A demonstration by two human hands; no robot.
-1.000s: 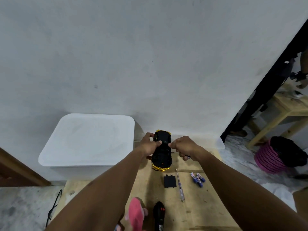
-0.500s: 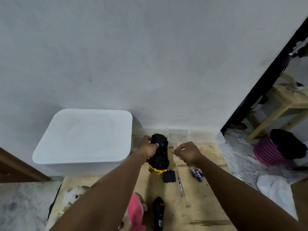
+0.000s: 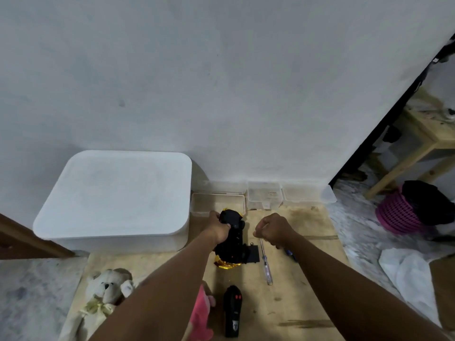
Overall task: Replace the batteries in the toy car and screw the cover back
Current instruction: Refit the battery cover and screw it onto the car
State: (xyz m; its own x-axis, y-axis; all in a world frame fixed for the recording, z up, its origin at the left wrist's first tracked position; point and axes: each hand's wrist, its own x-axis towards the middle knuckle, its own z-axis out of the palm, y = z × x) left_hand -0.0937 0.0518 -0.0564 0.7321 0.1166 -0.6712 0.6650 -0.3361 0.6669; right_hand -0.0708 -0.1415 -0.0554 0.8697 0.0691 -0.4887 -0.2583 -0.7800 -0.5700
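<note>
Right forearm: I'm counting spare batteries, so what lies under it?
A blue battery end peeks out on the table, right of the screwdriver. The forearm covers the rest, so no count.

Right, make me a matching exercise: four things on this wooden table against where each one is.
1 black-and-gold toy car
2 clear-handled screwdriver
3 black remote control
4 cream teddy bear

A table's left edge
B gripped by the left hand
C right of the black battery cover
D nearest the camera, between the forearms

Pairs: 1-B, 2-C, 3-D, 4-A

Black-and-gold toy car [image 3: 231, 238], underside up, gripped by left hand [image 3: 219, 230]; black cover [image 3: 253, 253] flat alongside; screwdriver [image 3: 266, 263] beside cover.
</note>
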